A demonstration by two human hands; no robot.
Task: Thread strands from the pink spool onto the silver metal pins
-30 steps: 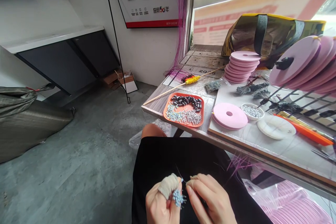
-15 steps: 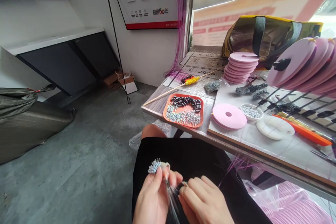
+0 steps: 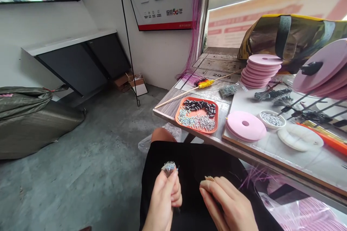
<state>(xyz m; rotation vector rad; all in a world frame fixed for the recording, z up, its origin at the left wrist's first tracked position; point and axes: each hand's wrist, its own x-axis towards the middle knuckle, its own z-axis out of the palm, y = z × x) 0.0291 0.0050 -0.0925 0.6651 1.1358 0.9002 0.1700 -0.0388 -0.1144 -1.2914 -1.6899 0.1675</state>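
My left hand (image 3: 166, 192) is closed around a bundle of thin strands with pale blue-grey tips (image 3: 169, 166). The tips fan out above my thumb, and a tan edge shows beside them. To the right, my right hand (image 3: 229, 202) hovers over the black cloth on my lap with its fingers pressed together. Something tan shows at those fingertips; whether it is a wrap on a finger or a held piece I cannot make out. The two hands are apart.
On the table, an orange tray (image 3: 177, 115) holds small black, silvery and bluish parts. Near it are pink discs (image 3: 256, 128), a white bowl of beads (image 3: 271, 120), a white ring (image 3: 290, 137) and a wooden stick (image 3: 176, 99). Purple strands (image 3: 251, 175) hang below the table edge.
My right hand has moved right, away from the bundle and my left hand. The bundle now stands more upright in my left fist. The view has turned slightly left.
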